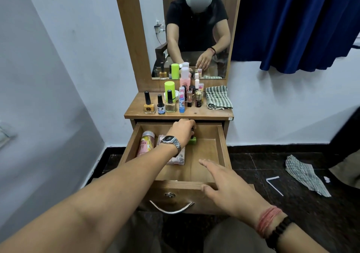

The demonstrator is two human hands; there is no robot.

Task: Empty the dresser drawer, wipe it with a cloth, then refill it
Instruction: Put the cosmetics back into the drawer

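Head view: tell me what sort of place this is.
Probably a bedroom: a wooden dresser with a mirror, nail-polish bottles on top, and a blue curtain beside it.
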